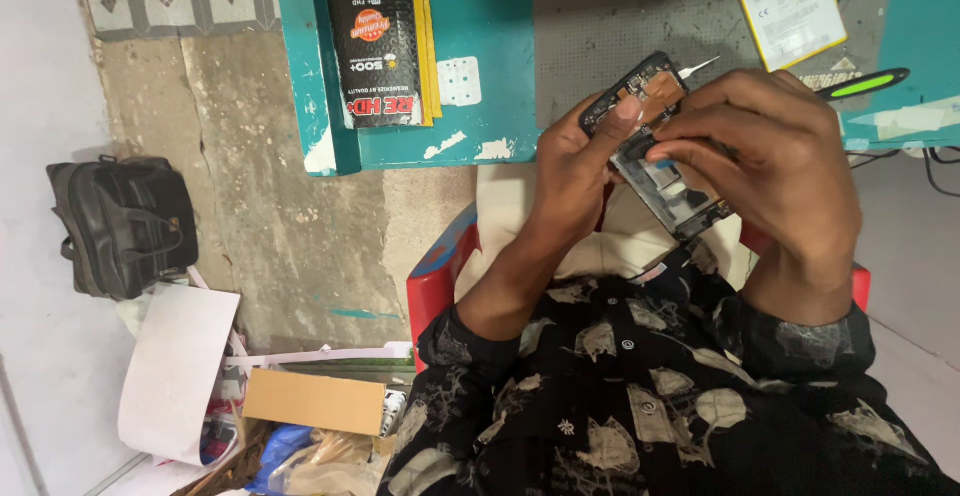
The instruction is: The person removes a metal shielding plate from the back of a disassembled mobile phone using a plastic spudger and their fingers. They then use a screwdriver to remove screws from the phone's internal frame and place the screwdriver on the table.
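An opened smartphone [655, 146], its back cover off and the circuit boards exposed, is held above the lap, just in front of the near edge of the teal worktop [490, 16]. The left hand [575, 171] is wrapped round the phone's upper end, its fingers clamped on the frame and the thumb pressed down on the board near the top. The right hand [775, 161] is closed in a pinch over the middle of the phone; a thin pointed tool [697, 65] shows beyond it, though whether it is gripped there cannot be told. The step in hand is judged to be work on an internal part near the middle of the board. The next move would call for a steady left grip and a small, fine pull or press from the right fingertips. A flat white battery [789, 6] and a green-handled tool [862, 84] lie on the worktop beyond.
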